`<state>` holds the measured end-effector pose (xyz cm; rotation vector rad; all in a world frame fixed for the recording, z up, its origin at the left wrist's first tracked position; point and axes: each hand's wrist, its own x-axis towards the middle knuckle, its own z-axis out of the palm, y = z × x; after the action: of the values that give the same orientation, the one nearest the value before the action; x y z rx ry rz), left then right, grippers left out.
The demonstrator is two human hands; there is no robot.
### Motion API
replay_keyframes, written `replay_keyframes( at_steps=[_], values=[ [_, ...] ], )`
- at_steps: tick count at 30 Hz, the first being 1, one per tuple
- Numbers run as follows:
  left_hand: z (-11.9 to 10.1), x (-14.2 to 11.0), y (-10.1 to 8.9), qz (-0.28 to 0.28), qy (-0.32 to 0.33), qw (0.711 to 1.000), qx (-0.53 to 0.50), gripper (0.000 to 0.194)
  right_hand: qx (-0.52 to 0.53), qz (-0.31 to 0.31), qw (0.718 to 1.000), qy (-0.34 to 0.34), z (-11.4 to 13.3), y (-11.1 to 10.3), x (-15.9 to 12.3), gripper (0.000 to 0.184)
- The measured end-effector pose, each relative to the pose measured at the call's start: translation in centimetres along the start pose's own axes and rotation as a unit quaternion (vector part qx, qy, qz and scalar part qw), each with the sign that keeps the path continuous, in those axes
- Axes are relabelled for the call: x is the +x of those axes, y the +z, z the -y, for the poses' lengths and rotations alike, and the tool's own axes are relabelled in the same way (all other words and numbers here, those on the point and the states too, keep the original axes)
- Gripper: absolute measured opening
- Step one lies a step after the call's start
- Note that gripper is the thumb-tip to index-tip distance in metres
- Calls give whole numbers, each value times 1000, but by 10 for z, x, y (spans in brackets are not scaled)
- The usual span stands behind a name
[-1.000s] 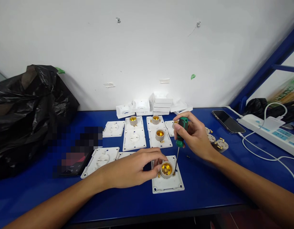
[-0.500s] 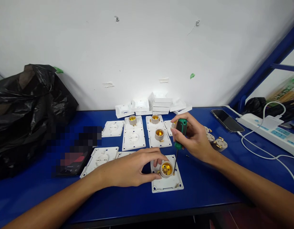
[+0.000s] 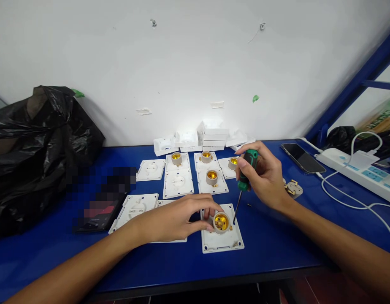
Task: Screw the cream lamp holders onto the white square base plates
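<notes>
My left hand (image 3: 179, 217) pinches a grey lamp socket with a brass inside (image 3: 220, 222), holding it on a white square plate (image 3: 222, 240) near the front of the blue table (image 3: 271, 249). My right hand (image 3: 266, 177) grips a green-handled screwdriver (image 3: 245, 175). Its thin shaft slants down, with the tip just right of the socket, slightly above the plate.
More white plates (image 3: 178, 183), some with sockets (image 3: 212, 176), lie behind, and white boxes (image 3: 214, 134) stack by the wall. A black plastic bag (image 3: 36, 147) fills the left. At the right lie a phone (image 3: 302, 157), a power strip (image 3: 359, 171), white cable and loose sockets (image 3: 293, 188).
My right hand has lifted and tilted the screwdriver to the right, so its tip has come off the plate's screw. My left hand stays on the socket.
</notes>
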<state>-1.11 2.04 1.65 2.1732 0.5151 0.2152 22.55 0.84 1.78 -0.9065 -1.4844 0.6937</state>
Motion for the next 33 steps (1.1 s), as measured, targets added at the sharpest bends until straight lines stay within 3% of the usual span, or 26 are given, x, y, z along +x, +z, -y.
replay_keyframes(
  at_steps=[8,13,16,20,27,31,33],
  values=[
    [0,-3,1,3,-5,1000,-1,23,12,96,994,49,-1,-1,-2,16],
    [-1,-6,10,-29,-23,998,41,39,11,165,984,66,-3,0,-4,18],
    [0,-5,16,-49,-14,995,91,38,27,191,977,85,-6,2,-5,19],
    [-1,-5,19,-68,29,982,173,37,43,194,975,97,-9,3,-4,21],
    [2,-4,19,-102,74,970,207,59,55,189,975,107,-9,5,-4,21],
    [1,-4,17,-151,100,957,229,33,55,177,977,106,-9,4,-2,22],
    [-1,-4,16,-177,104,948,245,30,55,159,980,105,-9,2,1,21]
  ],
)
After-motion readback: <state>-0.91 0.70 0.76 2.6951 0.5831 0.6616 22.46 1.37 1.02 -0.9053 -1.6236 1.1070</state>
